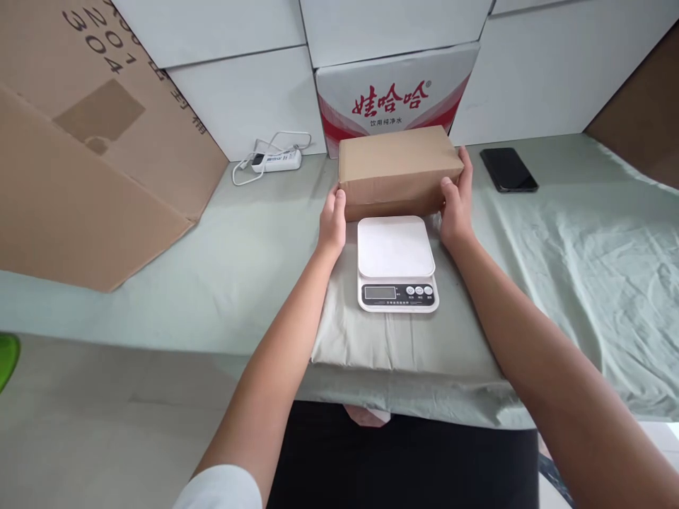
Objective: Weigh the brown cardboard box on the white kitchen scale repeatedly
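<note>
Brown kraft paper wraps the parcel (pixel 399 168) that both hands clasp by its short ends. The left hand (pixel 332 223) presses flat against the left end, and the right hand (pixel 457 200) wraps the right end with its fingers (pixel 467 166) up the side, so each grip is closed on the parcel. It sits just behind a white kitchen scale (pixel 397 263), whose platform is bare. The scale rests on a folded pad under the pale green sheet (pixel 583 247) that covers the worktop. A black phone (pixel 508 170) lies to the right, well apart. A white power strip (pixel 276 161) lies to the left, near a printed water carton (pixel 395 92).
</note>
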A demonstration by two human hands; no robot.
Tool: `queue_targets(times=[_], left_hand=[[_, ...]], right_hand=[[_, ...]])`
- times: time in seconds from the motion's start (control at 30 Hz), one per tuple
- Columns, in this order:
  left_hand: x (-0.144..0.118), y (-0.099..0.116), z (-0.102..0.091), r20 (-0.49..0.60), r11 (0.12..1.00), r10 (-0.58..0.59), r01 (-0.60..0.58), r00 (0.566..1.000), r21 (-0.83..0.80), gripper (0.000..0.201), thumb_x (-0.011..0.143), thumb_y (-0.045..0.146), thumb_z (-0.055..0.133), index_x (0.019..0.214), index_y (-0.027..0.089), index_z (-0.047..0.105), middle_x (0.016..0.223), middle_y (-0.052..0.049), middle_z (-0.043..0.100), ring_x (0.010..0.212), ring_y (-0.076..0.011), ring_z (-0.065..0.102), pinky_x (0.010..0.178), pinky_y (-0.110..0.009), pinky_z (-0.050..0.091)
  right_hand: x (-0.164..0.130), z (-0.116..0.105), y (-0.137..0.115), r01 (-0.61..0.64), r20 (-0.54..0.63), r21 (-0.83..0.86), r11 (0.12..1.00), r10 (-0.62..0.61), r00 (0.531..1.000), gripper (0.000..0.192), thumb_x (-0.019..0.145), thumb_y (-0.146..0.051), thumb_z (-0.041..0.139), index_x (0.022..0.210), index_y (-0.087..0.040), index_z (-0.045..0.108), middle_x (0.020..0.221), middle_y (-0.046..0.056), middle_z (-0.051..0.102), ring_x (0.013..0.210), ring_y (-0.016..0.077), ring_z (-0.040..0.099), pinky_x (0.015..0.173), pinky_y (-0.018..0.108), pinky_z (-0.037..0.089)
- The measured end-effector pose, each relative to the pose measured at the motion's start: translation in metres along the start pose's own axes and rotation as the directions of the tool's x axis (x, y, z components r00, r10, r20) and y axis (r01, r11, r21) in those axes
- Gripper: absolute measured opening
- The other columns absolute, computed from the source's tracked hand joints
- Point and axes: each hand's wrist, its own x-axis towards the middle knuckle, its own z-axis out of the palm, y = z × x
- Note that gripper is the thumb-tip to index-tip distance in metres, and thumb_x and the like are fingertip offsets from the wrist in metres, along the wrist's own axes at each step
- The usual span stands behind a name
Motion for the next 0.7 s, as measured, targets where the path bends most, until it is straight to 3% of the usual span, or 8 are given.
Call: queue_targets(times=[0.33, 0.47, 0.7], left_hand=[[0.001, -0.001, 0.001, 0.014, 1.0, 0.0, 0.0, 1.0, 0.009, 0.095, 0.086, 0.103, 0.058, 0.147, 0.031, 0.068, 0.165, -0.014, 0.069, 0.162, -0.0378, 0.06, 0.139, -0.059, 0.043], [0.001, -0.001, 0.0, 0.026, 1.0, 0.0, -0.001, 1.0, 0.018, 0.092, 0.089, 0.101, 0.056, 0.149, 0.031, 0.068, 0.167, -0.013, 0.068, 0.164, -0.0366, 0.058, 0.14, -0.059, 0.042], [0.006, -0.013, -0.004, -0.013, 0.999, 0.011, -0.011, 1.0, 0.039, 0.094, 0.092, 0.099, 0.054, 0.156, 0.031, 0.065, 0.173, -0.014, 0.062, 0.168, -0.0376, 0.054, 0.141, -0.062, 0.04]], right_hand=[[0.004, 0.0, 0.003, -0.099, 0.038, 0.077, 0.992, 0.097, 0.995, 0.089, 0.093, -0.074, 0.06, 0.173, -0.045, 0.035, 0.188, -0.002, 0.039, 0.178, 0.0294, 0.038, 0.149, 0.068, 0.03], [0.006, -0.001, 0.008, -0.086, 0.035, 0.084, 0.993, 0.084, 0.996, 0.089, 0.09, -0.068, 0.063, 0.171, -0.044, 0.036, 0.189, -0.003, 0.039, 0.179, 0.0265, 0.036, 0.152, 0.062, 0.025], [0.002, -0.002, 0.01, -0.109, 0.025, 0.068, 0.992, 0.108, 0.994, 0.088, 0.091, -0.067, 0.063, 0.171, -0.044, 0.038, 0.187, -0.001, 0.042, 0.175, 0.0291, 0.042, 0.147, 0.068, 0.033]])
